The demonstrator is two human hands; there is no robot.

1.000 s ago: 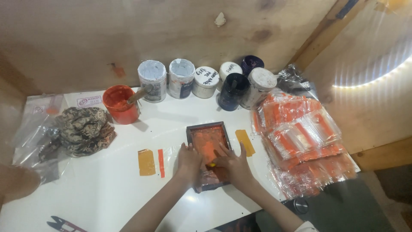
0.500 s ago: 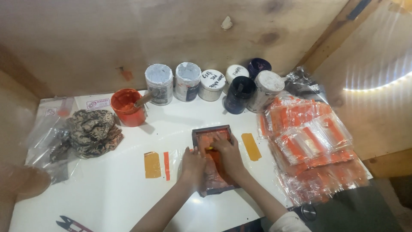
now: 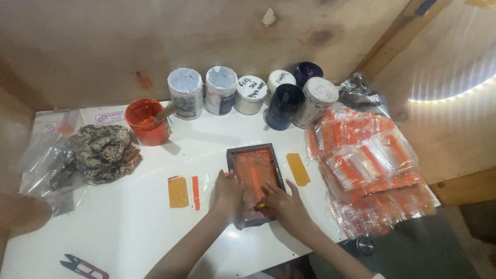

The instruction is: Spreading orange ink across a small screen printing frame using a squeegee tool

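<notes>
A small dark-framed printing screen (image 3: pixel 254 166) smeared with orange ink lies flat on the white table (image 3: pixel 134 227), over a clear plastic packet. My left hand (image 3: pixel 227 194) presses down on the frame's near left edge. At the near end of the screen, my right hand (image 3: pixel 285 204) has its fingers closed around a small yellow scraper (image 3: pixel 261 205). Left of the frame, a yellow tape patch (image 3: pixel 178 192) and a thin orange strip (image 3: pixel 196 192) are on the table. Another yellow patch (image 3: pixel 298 169) is on the right.
An orange paint tub (image 3: pixel 146 123) with a stick stands at the back left, beside several lidded paint jars (image 3: pixel 250 95) along the wooden wall. A heap of orange-printed clear packets (image 3: pixel 372 160) fills the right side. A patterned rag (image 3: pixel 101 151) lies left, thread snips (image 3: pixel 82 266) near left.
My right hand has slid with the scraper down the screen toward its near end. My left hand stays on the frame's edge. The view has shifted slightly.
</notes>
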